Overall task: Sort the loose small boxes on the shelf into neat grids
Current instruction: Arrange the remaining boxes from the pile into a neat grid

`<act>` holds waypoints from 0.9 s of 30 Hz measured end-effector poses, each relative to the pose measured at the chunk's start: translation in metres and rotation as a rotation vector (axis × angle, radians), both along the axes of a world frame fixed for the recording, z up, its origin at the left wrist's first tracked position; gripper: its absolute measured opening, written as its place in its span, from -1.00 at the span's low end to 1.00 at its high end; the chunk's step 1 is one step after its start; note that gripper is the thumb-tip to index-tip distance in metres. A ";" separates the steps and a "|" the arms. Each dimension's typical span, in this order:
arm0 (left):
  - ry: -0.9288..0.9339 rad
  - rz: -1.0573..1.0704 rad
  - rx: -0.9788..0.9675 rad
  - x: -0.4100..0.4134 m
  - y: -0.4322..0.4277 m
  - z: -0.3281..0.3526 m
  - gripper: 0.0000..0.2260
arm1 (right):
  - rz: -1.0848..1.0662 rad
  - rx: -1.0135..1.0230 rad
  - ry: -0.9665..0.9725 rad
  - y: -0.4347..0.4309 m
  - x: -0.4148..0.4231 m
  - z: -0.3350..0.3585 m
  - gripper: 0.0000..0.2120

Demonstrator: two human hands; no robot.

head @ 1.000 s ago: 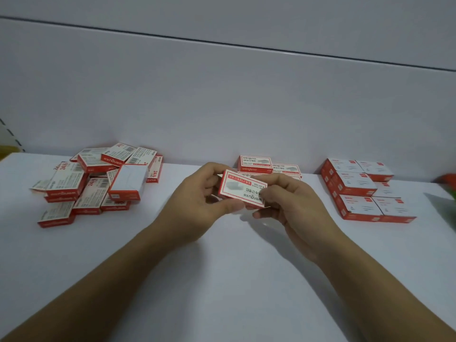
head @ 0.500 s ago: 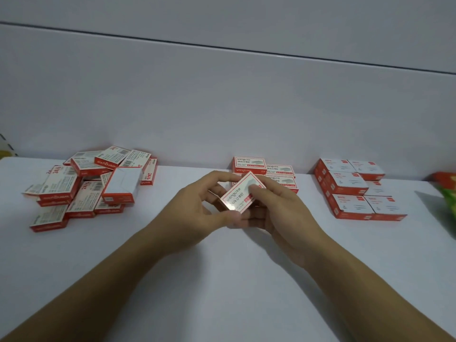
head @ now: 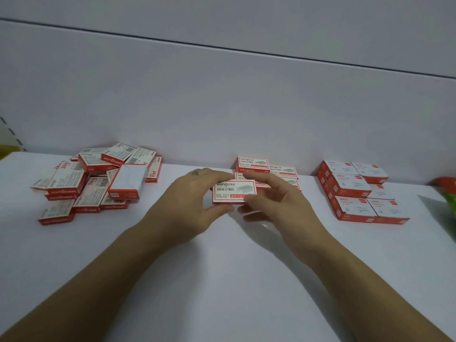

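Note:
A small red-and-white staple box is held level over the white shelf, its printed face up and reading upright. My left hand pinches its left end between thumb and fingers. My right hand pinches its right end. Just behind it, against the back wall, sits a small tidy group of the same boxes. A loose heap of several boxes lies at the left, tilted and overlapping.
A neat block of larger red-and-white boxes stands at the right. A red and green packet shows at the right edge. The grey back wall closes the shelf behind.
The box has been turned in both hands from tilted and upside down to flat with its print upright, and it has moved slightly toward the group at the back.

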State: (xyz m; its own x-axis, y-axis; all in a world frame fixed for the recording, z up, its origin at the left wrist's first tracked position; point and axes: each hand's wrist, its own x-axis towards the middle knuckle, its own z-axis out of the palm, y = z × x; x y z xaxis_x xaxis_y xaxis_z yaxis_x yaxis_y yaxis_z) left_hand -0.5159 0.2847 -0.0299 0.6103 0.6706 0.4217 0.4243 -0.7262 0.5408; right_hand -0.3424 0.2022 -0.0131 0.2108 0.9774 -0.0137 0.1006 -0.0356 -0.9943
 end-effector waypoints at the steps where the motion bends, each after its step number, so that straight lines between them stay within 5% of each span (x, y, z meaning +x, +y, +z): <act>1: -0.009 0.010 -0.016 -0.002 0.001 0.001 -0.55 | -0.010 0.069 -0.274 0.000 0.001 -0.003 -0.62; 4: -0.004 0.026 -0.035 -0.004 0.001 -0.001 -0.53 | -0.011 0.246 -0.814 0.001 0.001 -0.011 -0.53; 8: 0.017 0.028 -0.071 0.002 -0.003 -0.004 -0.52 | -0.006 0.289 -1.027 0.002 0.004 -0.011 -0.55; 20: 0.262 0.117 0.100 0.014 -0.012 0.006 -0.47 | -0.252 0.071 -1.159 0.020 0.058 0.002 -0.59; 27: 0.288 0.102 0.157 0.018 -0.018 0.004 -0.51 | -0.352 -0.114 -1.034 0.046 0.086 0.007 -0.70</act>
